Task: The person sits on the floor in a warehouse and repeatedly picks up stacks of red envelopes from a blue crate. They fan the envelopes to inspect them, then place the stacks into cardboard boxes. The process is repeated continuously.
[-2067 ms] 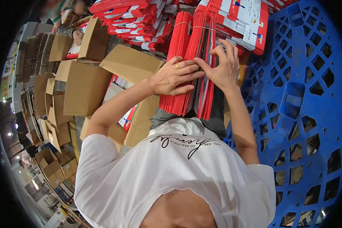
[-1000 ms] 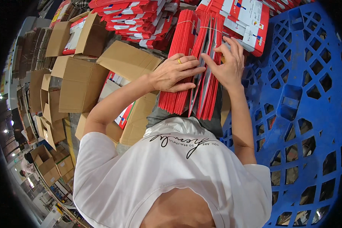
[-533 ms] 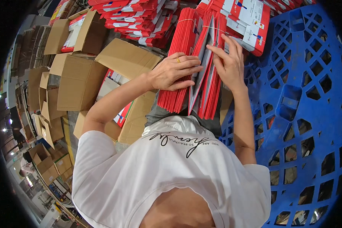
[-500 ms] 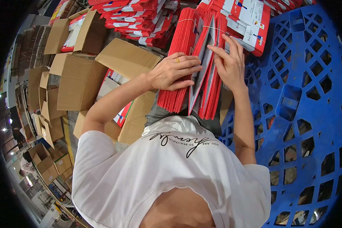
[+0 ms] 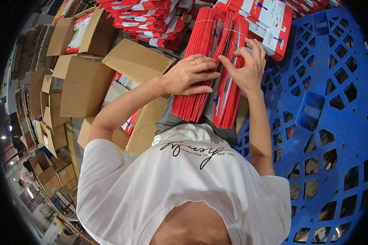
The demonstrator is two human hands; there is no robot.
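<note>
Two bundles of thin red-and-white card folders lie on my lap, edges upward. A pale band crosses the top of each. Over the left bundle (image 5: 196, 36) my left hand (image 5: 190, 75) is closed, a ring on one finger and the fingertips at the gap between the bundles. The right bundle (image 5: 227, 108) is spread, with white and red faces showing between its folders. My right hand (image 5: 247, 67) grips its folders, the thumb on the inner edges and the bent fingers toward the outer side. What lies under my fingertips is partly hidden.
Piles of red-and-white folders (image 5: 151, 20) stand beyond my lap, with another pile (image 5: 270, 28) to the right. Open cardboard boxes (image 5: 84, 87) crowd the left, some holding folders. A blue plastic pallet (image 5: 310, 110) with a lattice surface fills the right side.
My right thumb has moved in across the right bundle's folders, and the fingers have bent. The wide gap in that bundle has shifted and narrowed. My left hand stays on its bundle.
</note>
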